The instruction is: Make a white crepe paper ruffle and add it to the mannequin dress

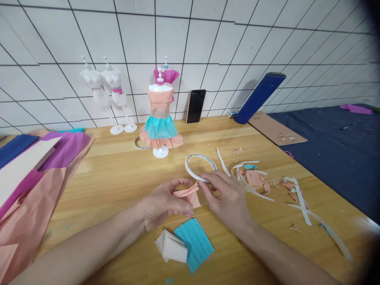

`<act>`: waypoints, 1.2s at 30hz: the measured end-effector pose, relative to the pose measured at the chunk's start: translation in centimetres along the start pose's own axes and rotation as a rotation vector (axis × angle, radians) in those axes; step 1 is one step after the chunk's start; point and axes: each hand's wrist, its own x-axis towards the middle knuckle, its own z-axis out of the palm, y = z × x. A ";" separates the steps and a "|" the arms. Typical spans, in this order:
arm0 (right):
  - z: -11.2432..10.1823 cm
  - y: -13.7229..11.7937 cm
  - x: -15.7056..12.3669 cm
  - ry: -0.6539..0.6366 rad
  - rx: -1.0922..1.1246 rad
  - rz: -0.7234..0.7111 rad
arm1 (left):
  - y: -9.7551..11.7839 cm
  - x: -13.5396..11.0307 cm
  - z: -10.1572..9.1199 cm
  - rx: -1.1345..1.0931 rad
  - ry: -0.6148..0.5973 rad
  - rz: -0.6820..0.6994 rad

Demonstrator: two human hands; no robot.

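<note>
My left hand [169, 200] pinches a small piece of peach crepe paper [194, 198] whose upper edge is folded over. Close beside it, my right hand [227, 194] grips a roll of double-sided tape [190, 168], a thin white ring, with thumb and fingers near the paper's corner. Below the hands lie a turquoise crepe paper square [196, 245] and a folded whitish paper piece [172, 247]. Behind them stands a small dress form [160, 105] in a peach and turquoise paper dress with a ruffled hem.
Two bare white dress forms [114, 91] stand at the back left. A phone [196, 106] and a blue bottle [261, 97] lean against the tiled wall. Tape strips and paper scraps [255, 178] litter the right side. Large crepe sheets [44, 186] cover the left.
</note>
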 end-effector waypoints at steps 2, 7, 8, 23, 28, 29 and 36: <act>0.0 -0.1 0.0 0.003 -0.006 -0.015 | -0.1 0.2 -0.3 -0.002 -0.032 -0.019; 0.0 -0.3 0.2 -0.022 0.002 -0.005 | 0.3 0.6 -1.6 0.048 -0.109 -0.061; -0.1 -0.3 0.2 -0.027 0.000 0.000 | 0.6 0.7 -1.9 0.065 -0.111 -0.072; 1.7 0.9 -0.3 -0.227 0.114 -0.057 | 3.5 -0.1 -4.8 0.661 -0.446 -0.158; 2.1 1.5 0.2 -0.281 0.295 -0.087 | 4.5 -0.7 -4.2 1.165 -0.182 0.166; 2.1 1.5 0.4 -0.293 0.335 -0.089 | 4.4 -0.6 -4.1 1.292 -0.127 0.349; 1.2 0.4 1.4 -0.318 0.538 -0.065 | 2.4 0.1 -3.4 1.744 -0.198 0.748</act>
